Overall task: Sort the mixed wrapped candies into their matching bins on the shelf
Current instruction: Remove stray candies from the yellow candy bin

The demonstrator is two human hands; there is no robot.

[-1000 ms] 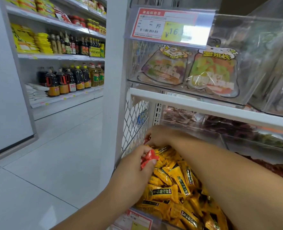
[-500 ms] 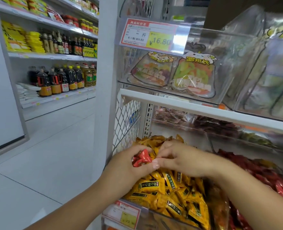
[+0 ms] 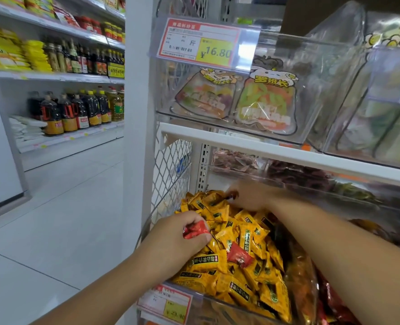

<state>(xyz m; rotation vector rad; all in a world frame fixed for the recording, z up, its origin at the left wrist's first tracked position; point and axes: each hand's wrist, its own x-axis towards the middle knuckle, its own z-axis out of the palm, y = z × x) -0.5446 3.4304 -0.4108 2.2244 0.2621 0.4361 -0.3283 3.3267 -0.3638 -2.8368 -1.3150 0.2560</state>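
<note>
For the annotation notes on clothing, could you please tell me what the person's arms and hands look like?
The left forearm and right forearm are bare, no sleeve in view. The left hand and right hand wear no gloves; no watch, bracelet or ring shows, though the right hand is blurred.

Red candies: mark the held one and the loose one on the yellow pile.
held red candy (image 3: 195, 229): head view, wrapper's exposed middle.
loose red candy (image 3: 240, 256): head view, centre of wrapper.
</note>
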